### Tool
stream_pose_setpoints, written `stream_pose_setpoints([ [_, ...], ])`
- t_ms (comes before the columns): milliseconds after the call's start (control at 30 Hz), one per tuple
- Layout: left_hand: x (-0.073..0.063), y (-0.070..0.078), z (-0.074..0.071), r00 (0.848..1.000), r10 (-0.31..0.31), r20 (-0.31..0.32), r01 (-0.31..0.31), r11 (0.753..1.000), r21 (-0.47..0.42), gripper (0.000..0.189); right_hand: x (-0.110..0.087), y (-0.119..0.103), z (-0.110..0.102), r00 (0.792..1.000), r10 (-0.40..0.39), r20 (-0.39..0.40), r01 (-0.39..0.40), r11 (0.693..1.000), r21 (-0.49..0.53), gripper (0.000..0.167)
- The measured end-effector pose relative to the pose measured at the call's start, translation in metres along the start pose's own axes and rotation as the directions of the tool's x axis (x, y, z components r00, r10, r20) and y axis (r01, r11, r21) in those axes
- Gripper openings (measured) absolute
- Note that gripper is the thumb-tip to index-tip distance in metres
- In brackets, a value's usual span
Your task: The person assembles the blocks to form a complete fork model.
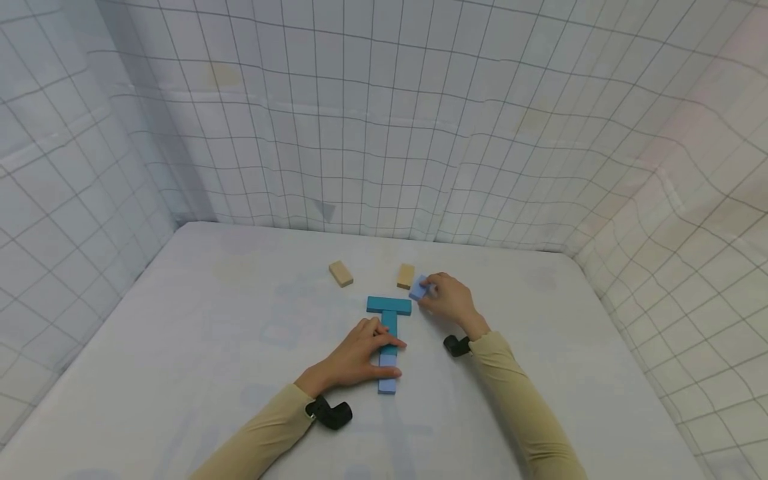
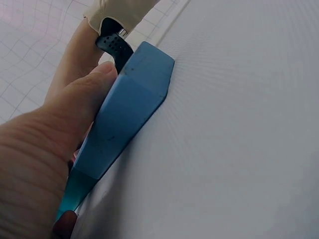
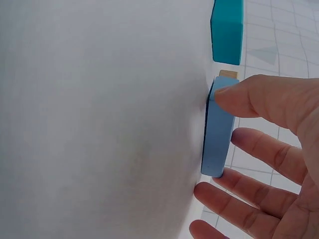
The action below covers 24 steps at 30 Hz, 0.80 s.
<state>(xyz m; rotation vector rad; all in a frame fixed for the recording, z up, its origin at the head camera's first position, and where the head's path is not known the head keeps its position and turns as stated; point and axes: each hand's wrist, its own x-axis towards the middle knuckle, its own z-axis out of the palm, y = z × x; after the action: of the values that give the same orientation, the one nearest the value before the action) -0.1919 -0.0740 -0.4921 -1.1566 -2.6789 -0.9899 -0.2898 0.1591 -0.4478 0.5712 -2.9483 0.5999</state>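
Note:
My right hand [image 1: 447, 299] pinches a light blue block [image 3: 218, 134] by its edges. In the right wrist view the thumb lies at one end and fingertips touch its side and far end. My left hand [image 1: 359, 357] lies across a column of a teal block [image 1: 389, 323] and a light blue block [image 1: 387, 386] joined end to end. Its thumb rests over the light blue part, and its index finger extends across the teal one. A teal crosspiece [image 1: 389, 305] tops the column, making a T shape.
A yellowish wooden block [image 1: 405, 276] lies just left of the right hand's block. Another wooden block [image 1: 341, 274] sits farther left, tilted. All rest on a white table [image 1: 180, 333], with grid-patterned cloth [image 1: 384, 120] hanging behind and at both sides. Each wrist wears a black camera strap.

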Motion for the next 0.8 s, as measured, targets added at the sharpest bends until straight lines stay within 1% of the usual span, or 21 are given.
stream_pose_setpoints([
  [167,0.0007,0.0005,0.0004,1.0,-0.014,0.019,0.014,1.0,-0.007,0.051,0.0006,0.0023,0.0021,1.0,-0.017,0.005,0.017,1.0,0.018,0.034],
  [367,0.0015,0.0008,0.0011,1.0,-0.014,0.019,0.014,1.0,0.002,0.051,0.0008,0.0044,0.0046,0.999,-0.045,0.009,0.045,0.999,0.024,0.034],
  [567,0.0016,0.0003,0.0014,0.999,-0.028,0.028,0.028,1.0,0.004,0.053,0.0004,0.0027,0.0036,0.998,-0.058,0.015,0.058,0.998,0.027,0.034],
  [800,0.0007,0.0006,0.0004,0.999,-0.039,0.027,0.038,0.999,0.007,0.052,0.0026,0.0022,0.0044,0.994,-0.107,0.012,0.107,0.994,0.025,0.032],
])
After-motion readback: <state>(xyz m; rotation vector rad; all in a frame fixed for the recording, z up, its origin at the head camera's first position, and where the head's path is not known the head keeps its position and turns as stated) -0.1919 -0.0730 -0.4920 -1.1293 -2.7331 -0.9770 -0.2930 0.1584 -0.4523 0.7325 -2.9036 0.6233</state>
